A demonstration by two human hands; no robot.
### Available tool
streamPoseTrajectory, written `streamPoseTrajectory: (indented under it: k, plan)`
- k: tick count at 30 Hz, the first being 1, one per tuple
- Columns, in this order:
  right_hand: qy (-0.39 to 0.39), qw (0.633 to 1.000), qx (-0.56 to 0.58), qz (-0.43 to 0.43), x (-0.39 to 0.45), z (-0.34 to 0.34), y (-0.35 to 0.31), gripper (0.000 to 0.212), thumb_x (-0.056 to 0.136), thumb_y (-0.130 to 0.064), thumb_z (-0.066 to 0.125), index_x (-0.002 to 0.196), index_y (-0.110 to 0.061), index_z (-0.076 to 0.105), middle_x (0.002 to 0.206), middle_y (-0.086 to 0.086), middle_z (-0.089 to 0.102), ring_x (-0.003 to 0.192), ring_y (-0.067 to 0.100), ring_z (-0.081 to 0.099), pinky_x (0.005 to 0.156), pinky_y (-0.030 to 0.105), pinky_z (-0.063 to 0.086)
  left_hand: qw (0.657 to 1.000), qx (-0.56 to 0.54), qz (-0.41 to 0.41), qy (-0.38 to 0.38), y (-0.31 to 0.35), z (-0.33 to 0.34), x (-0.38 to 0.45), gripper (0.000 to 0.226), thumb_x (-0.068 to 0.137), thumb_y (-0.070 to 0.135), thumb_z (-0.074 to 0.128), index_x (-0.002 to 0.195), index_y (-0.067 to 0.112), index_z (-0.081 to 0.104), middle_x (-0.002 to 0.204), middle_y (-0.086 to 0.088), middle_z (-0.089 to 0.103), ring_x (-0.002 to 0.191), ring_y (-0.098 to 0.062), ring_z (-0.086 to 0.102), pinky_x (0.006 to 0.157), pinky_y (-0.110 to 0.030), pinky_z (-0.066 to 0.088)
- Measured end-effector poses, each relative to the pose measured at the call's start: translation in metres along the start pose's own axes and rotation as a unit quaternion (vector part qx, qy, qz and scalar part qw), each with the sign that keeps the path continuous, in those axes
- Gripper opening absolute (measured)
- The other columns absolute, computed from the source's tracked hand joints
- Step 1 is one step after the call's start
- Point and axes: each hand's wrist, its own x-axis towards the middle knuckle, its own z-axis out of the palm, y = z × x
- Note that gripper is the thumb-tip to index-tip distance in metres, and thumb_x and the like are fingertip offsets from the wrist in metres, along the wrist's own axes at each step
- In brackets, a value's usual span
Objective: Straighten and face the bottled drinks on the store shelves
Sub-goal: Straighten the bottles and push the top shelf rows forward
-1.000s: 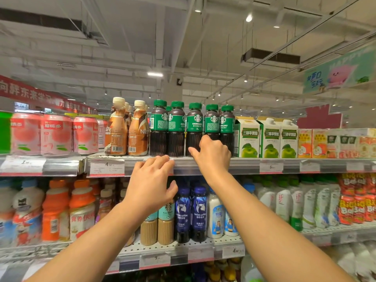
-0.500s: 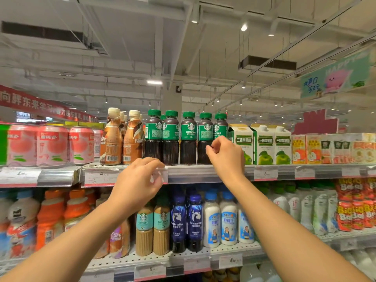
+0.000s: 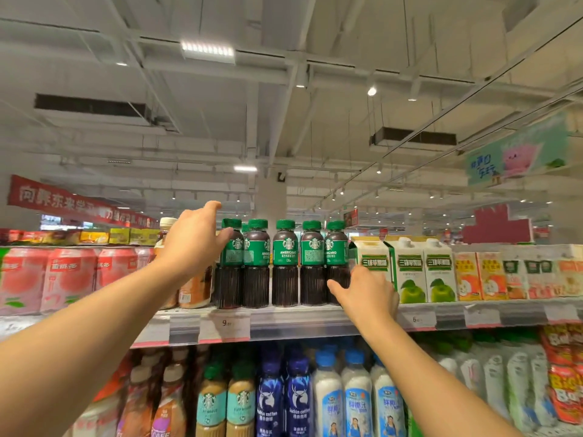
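A row of dark coffee bottles (image 3: pixel 285 263) with green caps and green labels stands upright at the front of the top shelf (image 3: pixel 299 320). My left hand (image 3: pixel 192 241) is raised at the row's left end, fingers spread, thumb touching the leftmost bottle (image 3: pixel 232 266). At the row's right end my right hand (image 3: pixel 366 294) has its fingers apart against the lower part of the rightmost bottle (image 3: pixel 336 257). Neither hand is closed around a bottle. Tan coffee bottles (image 3: pixel 192 291) sit partly hidden behind my left hand.
Apple-juice cartons (image 3: pixel 410 269) stand right of the bottles, touching my right hand's side. Pink peach-drink cans (image 3: pixel 63 279) fill the left. The shelf below holds latte bottles (image 3: pixel 225 402), blue coffee bottles (image 3: pixel 284 398) and white milk bottles (image 3: pixel 356 402). Price tags line the shelf edge.
My left hand rose from the shelf edge to the leftmost green-capped bottle. My right hand shifted from the front of the row to its right end. The camera tilted upward.
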Motion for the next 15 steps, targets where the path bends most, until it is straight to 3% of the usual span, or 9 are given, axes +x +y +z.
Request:
streamPoseTrajectory:
  k: [3,8,15]
  plan:
    - [0.002,1.0,-0.005,-0.005,0.003,0.001,0.001,0.049,0.09,-0.069,0.059,0.088,-0.02,0.054,0.084,0.002,0.054,0.082,0.027,0.058,0.068,0.032,0.046,0.999,0.001,-0.022,-0.044,0.003,0.005,0.011,0.061,0.095,0.052,0.059,0.144,0.018,0.043,0.111,-0.008,0.072,0.089,-0.024,0.068,0.077,-0.042,0.06]
    - [0.01,1.0,0.001,-0.004,0.003,0.005,0.004,0.052,0.088,-0.071,0.06,0.083,-0.02,0.052,0.082,0.002,0.057,0.077,0.026,0.055,0.066,0.031,0.047,0.997,0.015,-0.045,-0.067,0.006,0.016,0.019,0.065,0.092,0.06,0.06,0.142,0.02,0.048,0.121,-0.011,0.069,0.102,-0.03,0.066,0.082,-0.041,0.057]
    - [0.01,1.0,0.004,-0.01,0.006,0.004,0.004,0.054,0.087,-0.069,0.063,0.081,-0.017,0.052,0.081,0.005,0.056,0.075,0.029,0.054,0.064,0.032,0.043,0.998,0.032,-0.024,-0.044,0.006,0.019,0.018,0.053,0.094,0.048,0.063,0.135,0.015,0.057,0.115,-0.013,0.071,0.098,-0.033,0.066,0.082,-0.043,0.057]
